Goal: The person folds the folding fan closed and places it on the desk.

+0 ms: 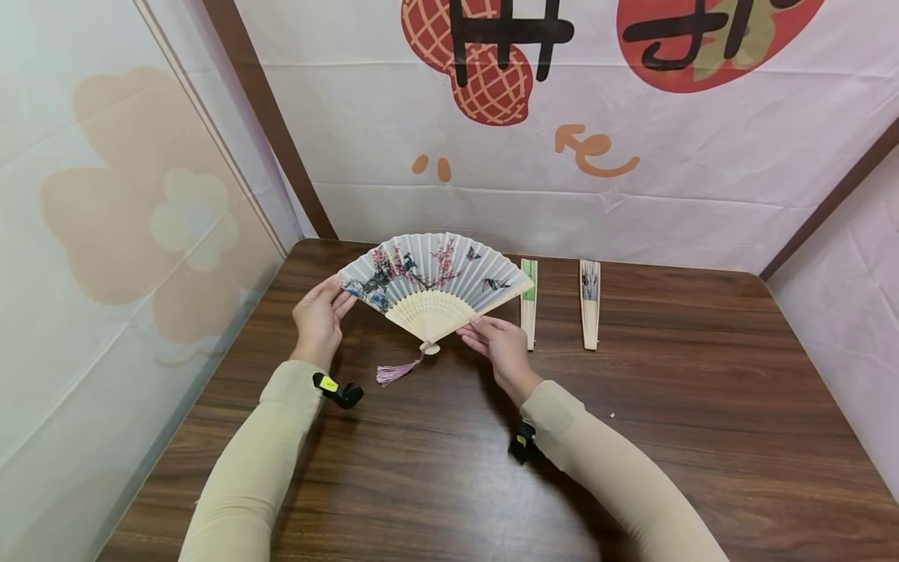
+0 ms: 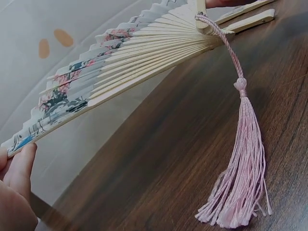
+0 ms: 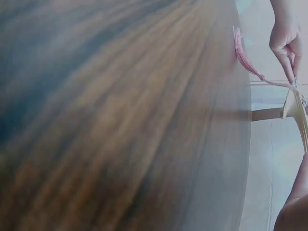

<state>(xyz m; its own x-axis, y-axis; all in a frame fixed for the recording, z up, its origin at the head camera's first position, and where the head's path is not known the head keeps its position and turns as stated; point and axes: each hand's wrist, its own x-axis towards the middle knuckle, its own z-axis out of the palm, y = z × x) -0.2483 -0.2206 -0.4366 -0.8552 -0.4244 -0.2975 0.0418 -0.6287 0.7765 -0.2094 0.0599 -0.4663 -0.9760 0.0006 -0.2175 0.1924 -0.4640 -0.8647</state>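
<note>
A folding fan [image 1: 431, 269], spread wide, is held up over the table between both hands. Its pale leaf carries pink blossoms, dark branches and butterflies above cream slatted ribs. My left hand [image 1: 318, 321] pinches the outer end of the fan's left edge, fingertips at the leaf in the left wrist view. Lower on the right edge, near the ribs, my right hand [image 1: 504, 350] pinches the fan between thumb and fingers. A pink tassel [image 2: 238, 163] hangs by a cord from the pivot. The right wrist view catches the fan [image 3: 302, 120] almost edge-on, partly cut off.
Two folded fans lie on the brown wooden table [image 1: 688, 390] right of the right hand: one green [image 1: 529, 300], one grey-patterned [image 1: 590, 300]. A small white speck [image 1: 612, 415] lies nearer. Printed cloth walls [image 1: 379, 125] stand behind and at both sides.
</note>
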